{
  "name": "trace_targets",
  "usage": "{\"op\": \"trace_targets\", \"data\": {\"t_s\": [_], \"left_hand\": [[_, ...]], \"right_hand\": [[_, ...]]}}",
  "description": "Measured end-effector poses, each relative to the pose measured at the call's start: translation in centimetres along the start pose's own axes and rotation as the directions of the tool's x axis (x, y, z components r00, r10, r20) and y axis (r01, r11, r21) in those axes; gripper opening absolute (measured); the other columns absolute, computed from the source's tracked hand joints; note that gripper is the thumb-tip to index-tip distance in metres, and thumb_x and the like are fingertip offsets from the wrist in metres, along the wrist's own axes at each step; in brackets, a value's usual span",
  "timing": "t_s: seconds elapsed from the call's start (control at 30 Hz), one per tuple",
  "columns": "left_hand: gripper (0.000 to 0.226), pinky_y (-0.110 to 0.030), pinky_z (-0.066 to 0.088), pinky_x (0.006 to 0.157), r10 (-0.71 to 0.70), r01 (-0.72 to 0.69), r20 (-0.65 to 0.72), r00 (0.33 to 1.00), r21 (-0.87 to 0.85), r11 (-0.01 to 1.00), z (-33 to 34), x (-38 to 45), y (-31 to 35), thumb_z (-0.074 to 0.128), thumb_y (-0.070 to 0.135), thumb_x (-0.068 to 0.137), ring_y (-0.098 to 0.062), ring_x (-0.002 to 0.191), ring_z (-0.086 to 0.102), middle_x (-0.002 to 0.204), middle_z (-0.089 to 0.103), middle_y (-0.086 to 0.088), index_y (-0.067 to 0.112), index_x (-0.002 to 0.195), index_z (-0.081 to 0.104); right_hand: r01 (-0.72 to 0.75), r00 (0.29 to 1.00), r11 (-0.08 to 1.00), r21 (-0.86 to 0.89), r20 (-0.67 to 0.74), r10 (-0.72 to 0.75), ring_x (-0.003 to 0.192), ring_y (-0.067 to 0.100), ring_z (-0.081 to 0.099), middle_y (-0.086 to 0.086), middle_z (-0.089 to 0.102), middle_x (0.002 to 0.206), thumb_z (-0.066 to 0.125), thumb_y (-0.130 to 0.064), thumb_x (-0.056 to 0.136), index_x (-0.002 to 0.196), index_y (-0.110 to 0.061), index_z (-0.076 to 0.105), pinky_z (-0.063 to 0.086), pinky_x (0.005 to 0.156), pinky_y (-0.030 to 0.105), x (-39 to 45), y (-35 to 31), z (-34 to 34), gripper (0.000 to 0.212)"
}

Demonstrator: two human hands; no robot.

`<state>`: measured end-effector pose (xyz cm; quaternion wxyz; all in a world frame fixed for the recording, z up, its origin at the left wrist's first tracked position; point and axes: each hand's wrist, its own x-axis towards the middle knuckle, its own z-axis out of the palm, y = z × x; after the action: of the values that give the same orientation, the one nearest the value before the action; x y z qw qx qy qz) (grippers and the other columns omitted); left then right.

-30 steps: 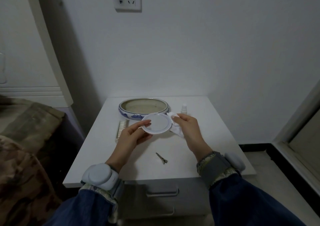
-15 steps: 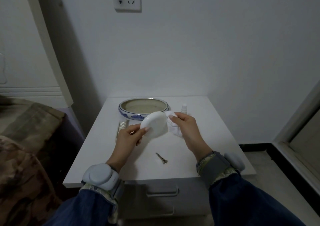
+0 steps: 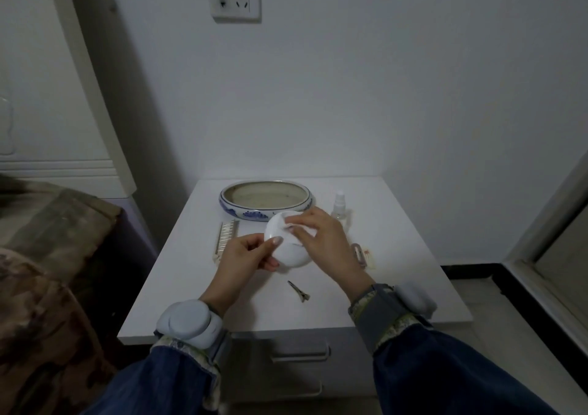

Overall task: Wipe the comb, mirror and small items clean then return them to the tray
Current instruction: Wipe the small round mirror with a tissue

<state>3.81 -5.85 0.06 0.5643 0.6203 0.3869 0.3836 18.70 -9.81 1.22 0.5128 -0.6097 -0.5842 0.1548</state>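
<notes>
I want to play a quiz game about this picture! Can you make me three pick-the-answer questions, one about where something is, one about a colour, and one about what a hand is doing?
1. Where does the comb lie?
A. in the bowl
B. on the table, left of the hands
C. on the floor

2. What colour is the bowl's pattern?
A. blue
B. red
C. green

3. What does the right hand do?
A. hangs idle
B. holds the hair clip
C. presses a wipe on the mirror

Answers: B, it lies beside the left hand; A, blue on white; C, its fingers hold the wipe there.
</notes>
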Motion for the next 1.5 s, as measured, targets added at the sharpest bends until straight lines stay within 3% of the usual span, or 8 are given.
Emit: {"op": "trace_targets", "data": {"t_s": [0.27, 0.43, 0.6, 0.77, 0.93, 1.13, 1.33, 1.5], "left_hand": [[0.012, -0.017, 0.052, 0.056, -0.005, 0.003, -0.037, 0.999, -0.055, 0.998, -0.4, 0.2, -0.2, 0.061, 0.017, 0.088, -0.009, 0.052, 0.061, 0.057, 0.066, -0.005, 0.008, 0.087, 0.069], [0.014, -0.016, 0.050, 0.053, -0.018, 0.010, -0.082, 0.996, -0.088, 0.996, -0.5, 0.3, -0.4, 0.062, 0.016, 0.087, -0.008, 0.047, 0.057, 0.050, 0.062, -0.002, 0.005, 0.082, 0.069], [0.019, -0.015, 0.048, 0.051, -0.013, -0.002, -0.119, 0.993, -0.124, 0.992, -0.6, 0.6, -0.5, 0.059, 0.014, 0.090, -0.007, 0.047, 0.057, 0.051, 0.062, -0.002, 0.001, 0.077, 0.065], [0.022, -0.016, 0.047, 0.050, -0.016, -0.004, -0.132, 0.991, -0.146, 0.989, -0.6, 0.7, -0.7, 0.059, 0.015, 0.090, -0.008, 0.044, 0.053, 0.047, 0.060, -0.002, -0.001, 0.075, 0.061], [0.023, -0.016, 0.046, 0.050, -0.009, -0.008, -0.121, 0.993, -0.135, 0.991, -0.6, 0.8, -0.7, 0.059, 0.016, 0.090, -0.008, 0.045, 0.053, 0.049, 0.059, -0.002, -0.003, 0.077, 0.062], [0.027, -0.017, 0.044, 0.050, 0.001, -0.008, -0.083, 0.997, -0.090, 0.996, -0.6, 0.6, -0.9, 0.061, 0.018, 0.088, -0.009, 0.043, 0.047, 0.047, 0.056, -0.001, -0.006, 0.076, 0.060], [0.023, -0.015, 0.046, 0.051, -0.002, -0.005, -0.081, 0.997, -0.092, 0.996, -0.6, 0.4, -0.8, 0.058, 0.017, 0.091, -0.007, 0.046, 0.053, 0.050, 0.060, -0.001, -0.003, 0.084, 0.065], [0.025, -0.014, 0.045, 0.052, 0.007, -0.011, -0.062, 0.998, -0.063, 0.998, -0.6, 0.4, -0.5, 0.059, 0.018, 0.090, -0.006, 0.043, 0.048, 0.047, 0.057, 0.001, -0.004, 0.078, 0.062]], "right_hand": [[0.019, 0.993, 1.000, -0.001, 0.117, -0.019, 0.088, 0.001, 0.053, -0.006, 0.059, 0.094, 0.064, -0.005, 0.083, 0.100, -0.009, 0.072, 0.035, 0.082, 0.002, -0.8, -0.3, 0.0, 0.020], [-0.041, 0.992, 0.999, 0.017, -0.119, 0.043, 0.088, 0.008, 0.056, -0.003, 0.063, 0.090, 0.064, -0.001, 0.081, 0.090, -0.007, 0.072, 0.037, 0.079, 0.004, -0.3, 0.2, -0.9, 0.014], [0.076, 0.972, 0.997, -0.022, 0.225, -0.070, 0.085, 0.005, 0.057, -0.002, 0.066, 0.089, 0.068, -0.005, 0.077, 0.089, -0.012, 0.075, 0.040, 0.080, 0.011, -1.0, -0.4, 0.2, 0.016], [-0.003, 1.000, 1.000, -0.005, -0.018, 0.003, 0.090, 0.015, 0.060, 0.005, 0.067, 0.092, 0.067, -0.003, 0.078, 0.090, -0.010, 0.074, 0.040, 0.082, 0.017, -0.4, 0.5, -0.6, 0.015], [0.011, 0.973, 1.000, -0.016, 0.233, -0.007, 0.085, 0.003, 0.054, -0.008, 0.060, 0.084, 0.068, -0.006, 0.078, 0.091, -0.013, 0.075, 0.040, 0.080, 0.013, -0.8, -0.2, -0.2, 0.015], [-0.055, 0.994, 0.998, -0.026, -0.094, 0.053, 0.090, 0.013, 0.057, -0.004, 0.060, 0.088, 0.063, -0.002, 0.082, 0.089, -0.007, 0.073, 0.034, 0.078, 0.001, -0.2, 0.9, -0.8, 0.013], [0.045, 0.986, 0.998, -0.049, 0.162, -0.037, 0.093, 0.010, 0.057, 0.003, 0.067, 0.095, 0.067, -0.007, 0.080, 0.091, -0.013, 0.075, 0.039, 0.085, 0.012, -1.2, 0.0, 0.3, 0.014], [-0.033, 0.996, 0.998, -0.050, -0.080, 0.029, 0.093, 0.019, 0.060, 0.007, 0.066, 0.095, 0.065, -0.004, 0.082, 0.091, -0.006, 0.073, 0.039, 0.083, 0.014, -0.4, 0.5, -0.6, 0.012]]}}
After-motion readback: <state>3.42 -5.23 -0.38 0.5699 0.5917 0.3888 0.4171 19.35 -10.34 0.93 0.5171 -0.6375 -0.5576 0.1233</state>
